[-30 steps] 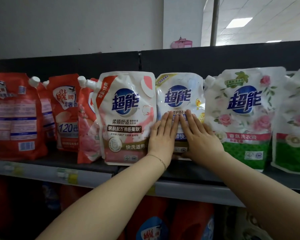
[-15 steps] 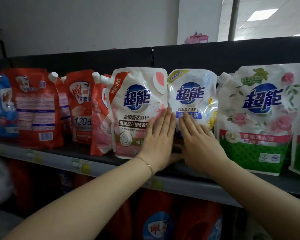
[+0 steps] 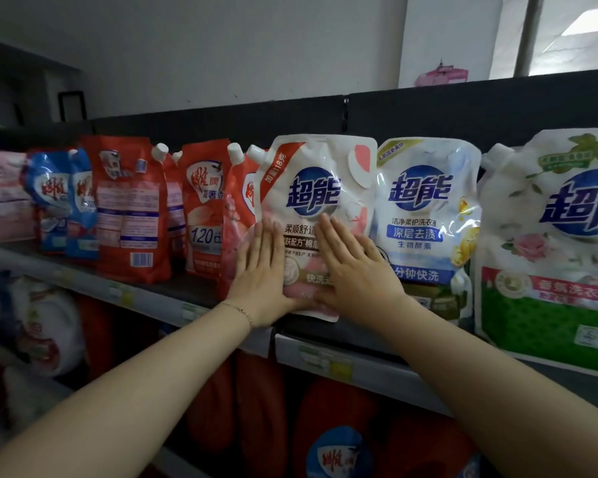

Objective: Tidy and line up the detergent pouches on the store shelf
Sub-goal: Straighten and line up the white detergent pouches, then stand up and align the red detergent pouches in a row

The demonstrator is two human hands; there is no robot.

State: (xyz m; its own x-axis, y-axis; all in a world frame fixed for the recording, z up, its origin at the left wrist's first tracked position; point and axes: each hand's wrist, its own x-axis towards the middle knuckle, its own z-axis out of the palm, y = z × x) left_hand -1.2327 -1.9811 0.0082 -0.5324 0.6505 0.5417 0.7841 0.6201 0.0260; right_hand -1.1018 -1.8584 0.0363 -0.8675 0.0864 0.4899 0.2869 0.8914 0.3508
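Observation:
A row of detergent pouches stands on a dark store shelf [image 3: 194, 291]. A white and pink pouch [image 3: 316, 188] stands upright in the middle. My left hand [image 3: 263, 274] lies flat against its lower left side, fingers straight and together. My right hand [image 3: 356, 270] presses flat on its lower right front, thumb near the pouch's base. To its right stands a white and blue pouch [image 3: 428, 215], then a white, rose-printed pouch with a green base [image 3: 549, 257]. Red pouches [image 3: 204, 205] lean to the left.
Further left are a red pouch shown from the back [image 3: 132, 208], blue pouches [image 3: 63, 201] and a pink pack [image 3: 4, 194]. The shelf's front rail [image 3: 342, 363] carries price labels. Red bottles [image 3: 339, 429] fill the shelf below. A dark back panel rises behind the pouches.
Both hands have shifted left from the white and blue pouch onto the white and pink pouch. The view has panned left, showing more of the red and blue pouches.

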